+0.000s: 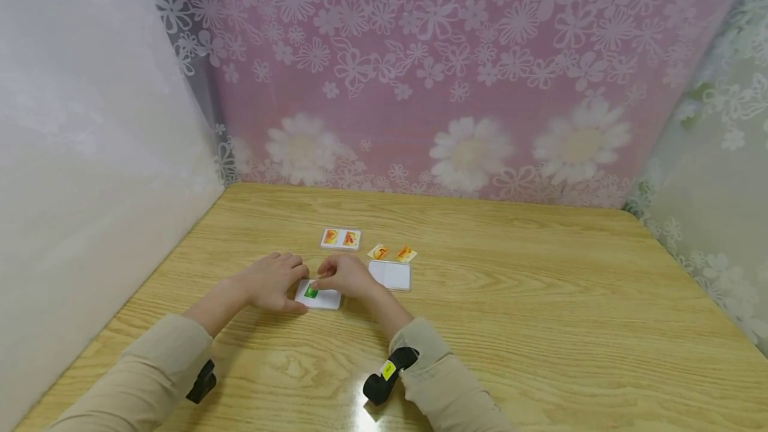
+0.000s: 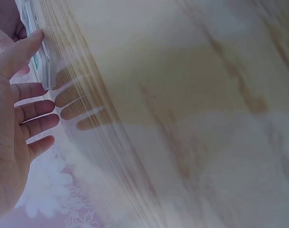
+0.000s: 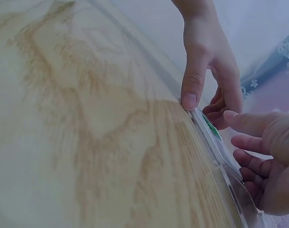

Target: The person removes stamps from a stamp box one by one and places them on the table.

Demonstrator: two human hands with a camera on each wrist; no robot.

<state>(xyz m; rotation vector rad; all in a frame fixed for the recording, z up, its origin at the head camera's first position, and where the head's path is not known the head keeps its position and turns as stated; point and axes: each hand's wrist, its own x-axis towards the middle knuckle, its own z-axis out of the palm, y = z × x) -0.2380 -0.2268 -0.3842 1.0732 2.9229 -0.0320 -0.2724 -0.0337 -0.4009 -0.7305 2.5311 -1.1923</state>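
A white, clear-edged card case (image 1: pixel 327 300) lies on the table with a small green picture card (image 1: pixel 311 291) flat on its left half. My left hand (image 1: pixel 273 283) holds the left end of this case, thumb along the near edge and forefinger at the far edge; its other fingers spread beyond the case in the left wrist view. From the right my right hand (image 1: pixel 348 275) reaches over the case. In the right wrist view its thumb tip is right at the green card (image 3: pixel 212 126), with a gap between thumb and forefinger and the other fingers loosely bent.
A second white case (image 1: pixel 390 275) lies just right of my right hand, two loose orange picture cards (image 1: pixel 379 252) behind it. Farther back is a case (image 1: pixel 341 239) bearing two orange pictures. Flowered curtains (image 1: pixel 420 85) enclose the wooden table (image 1: pixel 540 325).
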